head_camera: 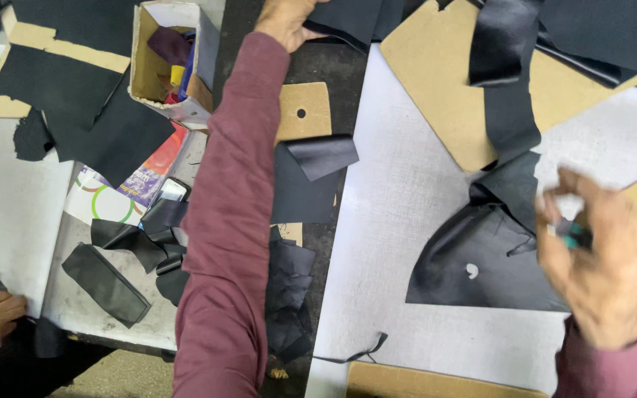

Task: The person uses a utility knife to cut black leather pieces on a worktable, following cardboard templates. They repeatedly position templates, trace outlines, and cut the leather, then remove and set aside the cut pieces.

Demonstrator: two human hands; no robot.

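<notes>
Open cardboard box (144, 70) — coloured scraps inside — beside left hand (283, 22).

My left hand (283, 21) reaches far up the table, fingers pinching the edge of a black leather piece (348, 18). Just below my left wrist lies a tan cardboard template (305, 110) with a round hole, and under that a folded black scrap (311, 177). My right hand (600, 258) is blurred; its fingers close around a small teal tool (573, 237). Beneath and left of those fingers a large black leather sheet (481, 265) lies on the white board (399, 221).
</notes>
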